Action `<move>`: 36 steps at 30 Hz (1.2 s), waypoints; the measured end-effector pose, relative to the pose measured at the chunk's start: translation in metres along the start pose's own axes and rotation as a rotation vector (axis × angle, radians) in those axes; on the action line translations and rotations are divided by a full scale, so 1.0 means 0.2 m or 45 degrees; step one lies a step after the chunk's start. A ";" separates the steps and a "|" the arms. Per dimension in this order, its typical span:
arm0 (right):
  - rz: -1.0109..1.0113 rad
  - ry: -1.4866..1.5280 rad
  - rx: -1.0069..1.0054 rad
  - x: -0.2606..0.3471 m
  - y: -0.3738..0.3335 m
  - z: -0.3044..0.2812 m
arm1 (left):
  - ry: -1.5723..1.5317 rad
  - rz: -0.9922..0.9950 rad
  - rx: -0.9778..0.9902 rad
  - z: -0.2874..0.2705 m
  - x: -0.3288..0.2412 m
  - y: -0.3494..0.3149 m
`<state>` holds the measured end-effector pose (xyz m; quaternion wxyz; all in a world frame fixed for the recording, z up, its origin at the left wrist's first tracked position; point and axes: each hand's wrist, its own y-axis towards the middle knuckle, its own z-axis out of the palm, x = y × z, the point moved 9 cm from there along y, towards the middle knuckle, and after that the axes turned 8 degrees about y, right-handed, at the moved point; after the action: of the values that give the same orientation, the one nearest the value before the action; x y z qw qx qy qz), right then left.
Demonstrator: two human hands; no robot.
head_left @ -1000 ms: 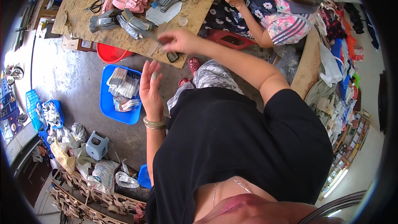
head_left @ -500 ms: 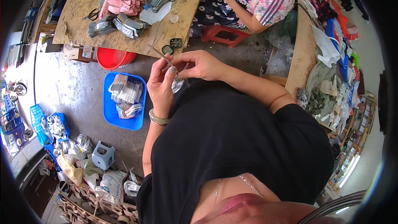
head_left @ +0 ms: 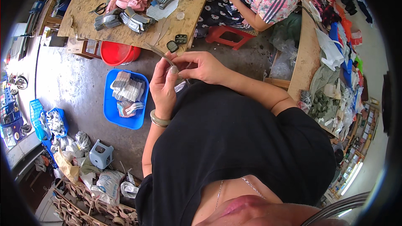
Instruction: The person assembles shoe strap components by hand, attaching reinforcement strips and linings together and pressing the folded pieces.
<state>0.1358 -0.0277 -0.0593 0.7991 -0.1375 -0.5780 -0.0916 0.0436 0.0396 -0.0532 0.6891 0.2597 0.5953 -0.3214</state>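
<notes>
A thin, grey-brown strip (head_left: 155, 50) runs slantwise through my fingers, one end sticking out toward the table edge and bending a little. My left hand (head_left: 162, 88), with a bangle at the wrist, is closed, thumb and fingers pinching the strip. From the other side my right hand (head_left: 204, 68) meets it, its curled fingers gripping the strip close to my left thumb. Its lower end passes down against my black shirt. Just beyond my fingertips, at the table's near edge, are two small dark frame-shaped pieces (head_left: 181, 39).
The wooden table (head_left: 83, 21) carries scissors (head_left: 99, 9), pink pieces (head_left: 127, 0) and grey strip bundles (head_left: 136, 19). Below stand a red bucket (head_left: 118, 52) and a blue bin (head_left: 109, 117) with stacked strips. Another person (head_left: 259, 8) sits at the right beside a red stool (head_left: 230, 37).
The strip's protruding end, straighter before, now curves slightly. My hands stay together in nearly the same place. The table scene has shifted slightly rightward and upward in view.
</notes>
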 end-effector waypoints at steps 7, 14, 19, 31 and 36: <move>-0.002 -0.092 -0.048 0.07 -0.04 0.05 | -0.141 -0.057 0.022 -0.03 0.03 -0.01; -0.023 -0.039 -0.004 0.06 -0.06 0.07 | -0.167 -0.048 -0.025 -0.04 0.02 -0.04; 0.002 0.000 -0.033 0.08 -0.08 0.07 | -0.330 -0.138 0.000 -0.03 0.03 -0.06; -0.020 -0.035 -0.065 0.06 -0.11 0.09 | -0.347 -0.192 0.076 -0.03 0.04 -0.11; -0.047 -0.181 -0.088 0.08 -0.12 0.13 | -0.244 -0.098 0.053 -0.06 0.05 -0.12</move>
<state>0.1105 -0.0415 -0.0330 0.7491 -0.1604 -0.6322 -0.1161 0.0184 0.0324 -0.0650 0.7246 0.2190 0.5292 -0.3833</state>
